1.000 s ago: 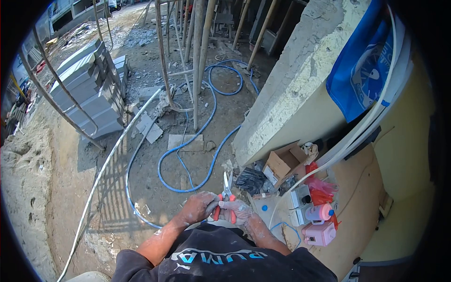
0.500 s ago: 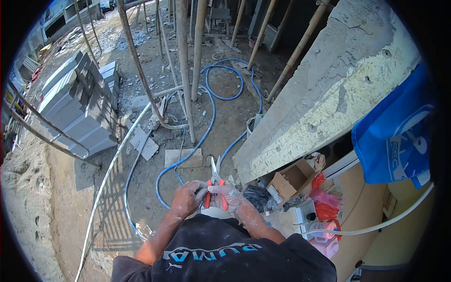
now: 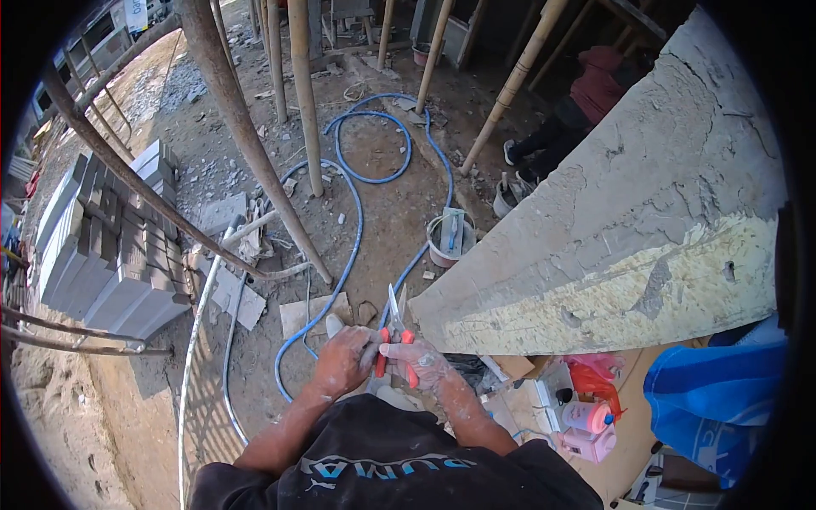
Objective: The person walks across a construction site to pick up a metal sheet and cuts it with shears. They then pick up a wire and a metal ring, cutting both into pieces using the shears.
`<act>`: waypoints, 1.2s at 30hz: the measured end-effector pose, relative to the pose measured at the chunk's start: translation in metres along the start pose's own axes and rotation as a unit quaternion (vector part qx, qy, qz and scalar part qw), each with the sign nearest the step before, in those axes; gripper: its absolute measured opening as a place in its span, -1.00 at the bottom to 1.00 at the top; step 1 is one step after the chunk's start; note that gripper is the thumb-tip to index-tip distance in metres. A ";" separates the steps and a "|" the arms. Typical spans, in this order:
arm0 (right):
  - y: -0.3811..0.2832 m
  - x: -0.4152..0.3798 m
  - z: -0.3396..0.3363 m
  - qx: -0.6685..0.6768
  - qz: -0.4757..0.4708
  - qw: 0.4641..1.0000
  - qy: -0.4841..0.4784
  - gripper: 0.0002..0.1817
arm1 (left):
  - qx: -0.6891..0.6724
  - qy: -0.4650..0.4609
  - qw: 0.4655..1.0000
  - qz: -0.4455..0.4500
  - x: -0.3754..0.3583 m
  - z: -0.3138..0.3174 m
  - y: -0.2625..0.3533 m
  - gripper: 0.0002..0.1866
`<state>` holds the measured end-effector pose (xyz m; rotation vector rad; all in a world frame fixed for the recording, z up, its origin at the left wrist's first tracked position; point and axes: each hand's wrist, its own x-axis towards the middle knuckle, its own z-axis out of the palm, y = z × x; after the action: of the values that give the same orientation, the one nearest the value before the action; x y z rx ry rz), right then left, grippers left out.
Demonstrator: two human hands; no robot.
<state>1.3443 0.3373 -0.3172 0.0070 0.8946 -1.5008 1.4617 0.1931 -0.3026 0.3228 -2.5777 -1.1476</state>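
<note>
A pair of snips (image 3: 396, 330) with red handles and metal blades is held in front of my chest, its blades pointing away from me and slightly apart. My left hand (image 3: 347, 360) is closed around the left handle. My right hand (image 3: 422, 360), dusted with pale powder, is closed on the right handle, its thumb lying across toward the left one. Beyond the blades, a flat stone slab (image 3: 316, 316) lies on the ground beside the blue hose (image 3: 356, 223).
Grey blocks (image 3: 115, 255) are stacked at left behind bent poles. Bamboo poles (image 3: 303, 93) stand ahead. A rough concrete slab (image 3: 595, 229) slants across the right. A bucket (image 3: 443, 240) holds a trowel. A person in a red top (image 3: 597, 85) is at upper right. Pink containers (image 3: 588, 416) stand at lower right.
The view has shifted, bringing the person and the bucket with its trowel into sight. The concrete slab now covers most of the cardboard box. Both hands still hold the snips.
</note>
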 end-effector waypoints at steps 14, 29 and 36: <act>-0.161 0.139 0.023 -0.111 -0.180 0.967 0.139 -0.75 | -0.071 -0.029 0.983 0.168 0.245 -0.039 -0.100 -0.90; -0.300 0.242 0.030 -0.050 -0.273 0.956 0.092 -0.75 | -0.718 -0.009 0.693 -0.064 0.374 -0.073 -0.164 -0.79; -0.383 0.300 0.021 -0.254 -0.285 0.920 0.083 -0.88 | -0.842 -0.064 0.535 -0.031 0.434 -0.073 -0.168 -0.84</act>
<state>0.9769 0.0229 -0.2585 -0.5574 1.4953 -1.7658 1.0982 -0.1064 -0.3045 -0.1892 -0.4413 -2.8903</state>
